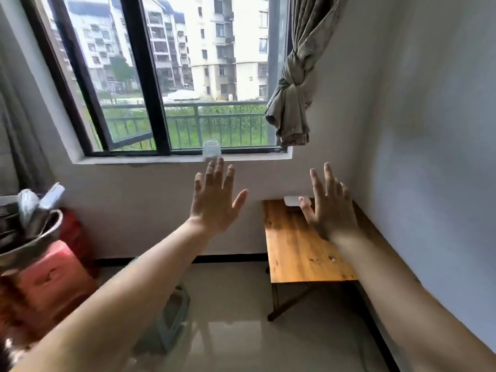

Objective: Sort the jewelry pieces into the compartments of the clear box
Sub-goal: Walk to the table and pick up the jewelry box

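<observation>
My left hand (pixel 214 200) is stretched out in front of me at arm's length, fingers spread, holding nothing. My right hand (pixel 328 208) is raised the same way, fingers apart and empty, above the far end of a small wooden table (pixel 298 245). A pale clear box (pixel 294 201) lies at the table's far edge against the wall, partly hidden behind my right thumb. A few tiny items (pixel 332 257), too small to identify, lie on the near right part of the tabletop.
A glass jar (pixel 211 150) stands on the window sill above my left hand. Red plastic stools (pixel 53 277) with metal bowls (pixel 26 237) stacked on them are at the left. A knotted curtain (pixel 292 103) hangs at the window's right. A green stool (pixel 171 315) stands on the tiled floor.
</observation>
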`<action>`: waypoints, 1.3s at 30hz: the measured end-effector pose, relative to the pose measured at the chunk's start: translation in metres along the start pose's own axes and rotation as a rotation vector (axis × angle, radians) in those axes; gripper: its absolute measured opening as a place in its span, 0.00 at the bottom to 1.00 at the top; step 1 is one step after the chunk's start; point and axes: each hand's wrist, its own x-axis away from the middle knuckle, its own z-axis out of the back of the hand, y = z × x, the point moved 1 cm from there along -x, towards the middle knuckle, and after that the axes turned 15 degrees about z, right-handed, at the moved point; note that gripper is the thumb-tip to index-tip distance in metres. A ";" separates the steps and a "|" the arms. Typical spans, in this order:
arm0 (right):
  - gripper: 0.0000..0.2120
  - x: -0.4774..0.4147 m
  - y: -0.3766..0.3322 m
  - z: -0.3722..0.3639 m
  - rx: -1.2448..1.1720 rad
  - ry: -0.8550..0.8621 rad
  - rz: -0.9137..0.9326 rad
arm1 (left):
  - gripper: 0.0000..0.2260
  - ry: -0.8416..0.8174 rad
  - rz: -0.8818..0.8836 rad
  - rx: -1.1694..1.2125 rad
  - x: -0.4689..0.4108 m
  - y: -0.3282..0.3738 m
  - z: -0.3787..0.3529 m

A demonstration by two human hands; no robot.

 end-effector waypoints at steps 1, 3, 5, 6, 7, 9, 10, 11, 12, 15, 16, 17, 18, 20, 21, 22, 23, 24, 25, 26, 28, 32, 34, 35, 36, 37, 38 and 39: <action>0.36 -0.021 0.010 -0.015 -0.008 -0.010 0.013 | 0.33 -0.001 0.018 -0.004 -0.022 -0.001 -0.009; 0.35 -0.064 0.026 -0.042 -0.046 -0.008 0.011 | 0.32 0.015 0.050 0.016 -0.064 -0.005 -0.024; 0.35 -0.101 0.038 -0.068 -0.067 -0.004 -0.001 | 0.32 0.017 0.056 0.030 -0.100 -0.012 -0.041; 0.35 -0.115 0.042 -0.081 -0.070 -0.002 0.001 | 0.32 0.019 0.043 0.024 -0.115 -0.015 -0.049; 0.35 -0.130 0.047 -0.095 -0.072 -0.005 0.007 | 0.32 0.022 0.030 0.020 -0.130 -0.019 -0.060; 0.35 -0.157 0.058 -0.123 -0.070 -0.013 0.026 | 0.32 0.031 0.022 0.029 -0.162 -0.023 -0.085; 0.35 -0.173 0.065 -0.138 -0.069 -0.019 0.027 | 0.32 0.029 0.029 0.046 -0.182 -0.025 -0.100; 0.35 -0.187 0.073 -0.153 -0.065 -0.022 0.019 | 0.31 0.027 0.037 0.070 -0.202 -0.024 -0.116; 0.35 -0.200 0.083 -0.167 -0.058 -0.027 0.015 | 0.31 0.026 0.035 0.104 -0.222 -0.023 -0.134; 0.35 -0.235 0.115 -0.214 0.024 -0.021 0.033 | 0.30 0.031 -0.001 0.177 -0.286 -0.012 -0.194; 0.36 -0.248 0.128 -0.229 0.048 -0.024 0.009 | 0.30 0.012 -0.013 0.202 -0.308 -0.007 -0.215; 0.36 -0.262 0.143 -0.244 0.050 -0.022 -0.035 | 0.30 -0.008 -0.029 0.218 -0.330 -0.001 -0.236; 0.36 -0.274 0.159 -0.255 0.043 -0.041 -0.087 | 0.30 -0.022 -0.065 0.237 -0.352 0.007 -0.258; 0.36 -0.279 0.184 -0.278 0.040 -0.123 -0.208 | 0.30 -0.095 -0.162 0.259 -0.387 0.023 -0.294; 0.36 -0.279 0.217 -0.301 0.087 -0.117 -0.346 | 0.30 -0.204 -0.287 0.267 -0.430 0.057 -0.335; 0.36 -0.275 0.240 -0.320 0.131 -0.110 -0.468 | 0.30 -0.289 -0.387 0.245 -0.461 0.085 -0.367; 0.36 -0.263 0.246 -0.323 0.140 -0.110 -0.503 | 0.31 -0.318 -0.440 0.224 -0.460 0.094 -0.378; 0.36 -0.252 0.252 -0.325 0.152 -0.126 -0.544 | 0.31 -0.345 -0.475 0.211 -0.463 0.105 -0.389; 0.36 -0.252 0.255 -0.326 0.159 -0.123 -0.555 | 0.31 -0.328 -0.469 0.205 -0.466 0.105 -0.394; 0.35 -0.257 0.256 -0.325 0.172 -0.131 -0.549 | 0.31 -0.325 -0.458 0.206 -0.467 0.103 -0.400; 0.35 -0.261 0.251 -0.328 0.185 -0.210 -0.542 | 0.31 -0.327 -0.436 0.247 -0.469 0.101 -0.419; 0.36 -0.218 0.277 -0.351 0.209 -0.299 -0.683 | 0.30 -0.490 -0.551 0.214 -0.460 0.147 -0.472; 0.36 -0.202 0.296 -0.361 0.235 -0.333 -0.730 | 0.31 -0.525 -0.600 0.167 -0.455 0.170 -0.498; 0.36 -0.198 0.307 -0.367 0.216 -0.350 -0.759 | 0.31 -0.555 -0.599 0.159 -0.454 0.180 -0.508; 0.36 -0.197 0.317 -0.372 0.181 -0.374 -0.795 | 0.31 -0.591 -0.584 0.151 -0.454 0.189 -0.517; 0.36 -0.195 0.327 -0.379 0.151 -0.385 -0.820 | 0.31 -0.623 -0.566 0.142 -0.457 0.198 -0.524; 0.36 -0.193 0.339 -0.385 0.138 -0.390 -0.835 | 0.31 -0.640 -0.554 0.145 -0.460 0.207 -0.532; 0.36 -0.191 0.351 -0.393 0.135 -0.389 -0.836 | 0.32 -0.650 -0.546 0.158 -0.464 0.218 -0.541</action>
